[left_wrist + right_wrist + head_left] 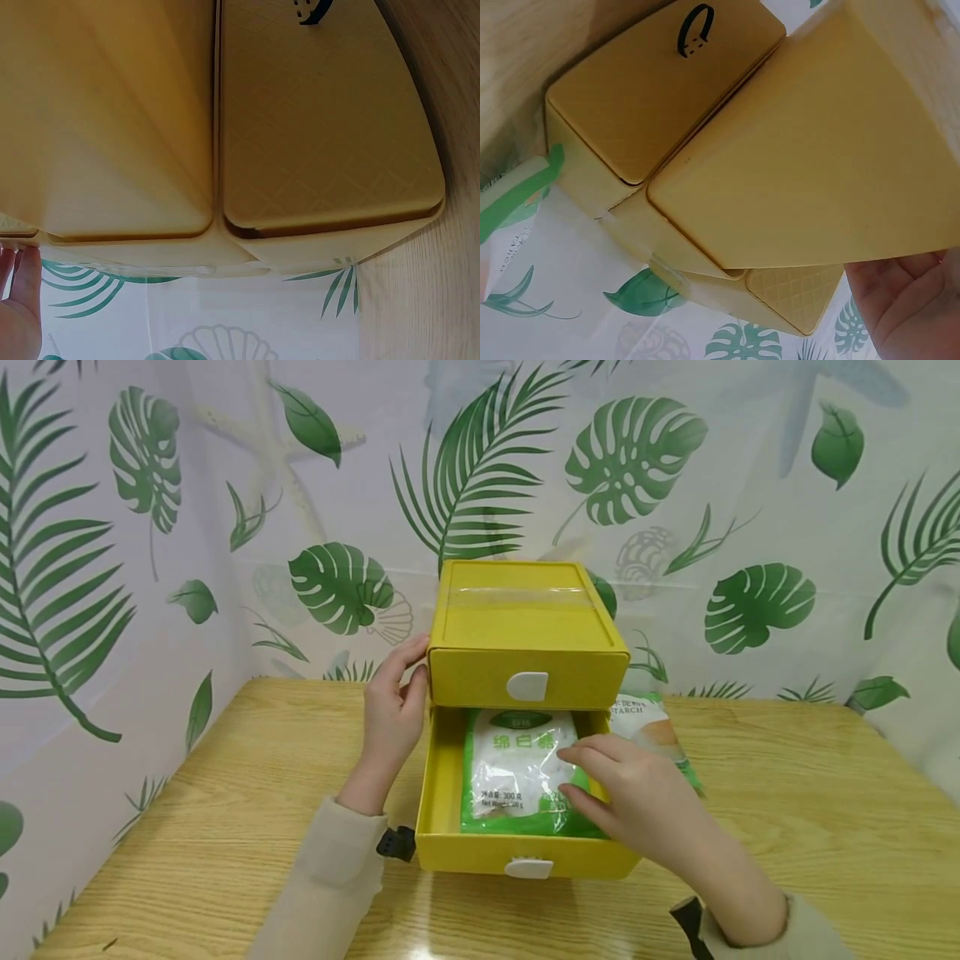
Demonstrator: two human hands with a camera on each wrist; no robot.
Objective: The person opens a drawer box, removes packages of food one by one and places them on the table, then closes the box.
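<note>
A yellow two-drawer storage box (pixel 517 618) stands on the table, its lower drawer (pixel 472 853) pulled out and its upper one closed. Inside the lower drawer lies a green-and-white bag of sugar (pixel 506 764), printed 300 g. My left hand (pixel 396 702) rests its fingers along the left side of the upper part; the left wrist view shows fingertips at the box edge. Over the right part of the bag is my right hand (pixel 630 785), fingers loosely bent and thumb apart from them. Whether its fingertips touch the bag I cannot tell. The right wrist view shows its palm beside the drawer.
A second bag, marked starch (pixel 648 727), sits on the table just right of the box, partly hidden by it. White handles (pixel 528 686) project from the drawer fronts. A leaf-patterned cloth (pixel 480 485) hangs behind the wooden table (pixel 787 793).
</note>
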